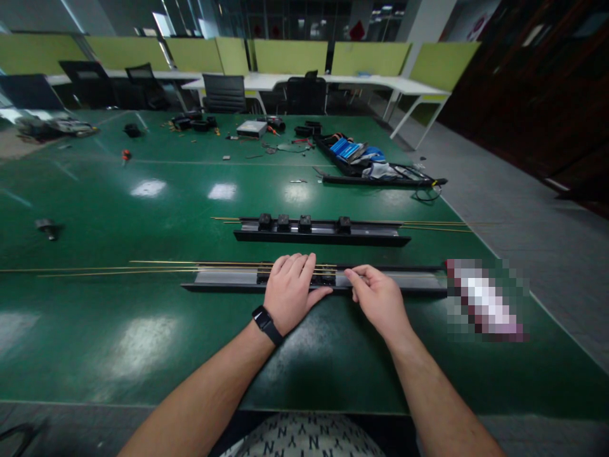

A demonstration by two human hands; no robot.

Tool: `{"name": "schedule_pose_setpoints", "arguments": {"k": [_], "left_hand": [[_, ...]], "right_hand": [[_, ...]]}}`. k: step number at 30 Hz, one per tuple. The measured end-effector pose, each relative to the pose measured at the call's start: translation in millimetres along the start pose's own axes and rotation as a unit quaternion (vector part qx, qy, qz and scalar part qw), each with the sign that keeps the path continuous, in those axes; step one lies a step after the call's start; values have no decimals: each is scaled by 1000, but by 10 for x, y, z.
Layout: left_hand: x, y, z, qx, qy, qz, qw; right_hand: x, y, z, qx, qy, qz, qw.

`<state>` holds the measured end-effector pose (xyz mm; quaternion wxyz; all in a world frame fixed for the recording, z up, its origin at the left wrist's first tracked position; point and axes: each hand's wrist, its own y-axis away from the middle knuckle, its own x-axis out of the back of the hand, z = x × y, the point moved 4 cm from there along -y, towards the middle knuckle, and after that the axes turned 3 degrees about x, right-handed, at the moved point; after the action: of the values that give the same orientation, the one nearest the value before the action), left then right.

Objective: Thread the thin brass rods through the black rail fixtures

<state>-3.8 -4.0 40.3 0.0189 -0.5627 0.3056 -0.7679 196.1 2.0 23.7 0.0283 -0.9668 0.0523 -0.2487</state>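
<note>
A long black channel (226,276) with a grey inner face lies crosswise before me on the green table. Over its middle my left hand (291,289), with a watch at the wrist, rests palm down with fingers stretched out. Under that hand sit black blocks (327,279), partly hidden. Thin brass rods (162,262) run along the channel past the blocks and stick out far to the left. Just right of the rods' ends, my right hand (380,297) is closed in a pinch at the channel; what it pinches is too small to make out.
Farther back lies a second black channel (323,238) with several black blocks (305,223) and brass rods (438,223). A black frame holding blue packs (347,150) stands back right, near a white box (252,129). A metal part (46,227) lies left. A pixelated patch covers something at right.
</note>
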Motion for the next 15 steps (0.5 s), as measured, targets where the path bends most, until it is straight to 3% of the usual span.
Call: {"name": "schedule_pose_setpoints", "arguments": {"k": [8, 15], "left_hand": [[-2, -5, 2, -2, -2, 0, 1000], [12, -4, 9, 2, 2, 6, 1000]], "right_hand": [[129, 1, 96, -20, 6, 27, 999], [10, 16, -30, 2, 13, 2, 1000]]}}
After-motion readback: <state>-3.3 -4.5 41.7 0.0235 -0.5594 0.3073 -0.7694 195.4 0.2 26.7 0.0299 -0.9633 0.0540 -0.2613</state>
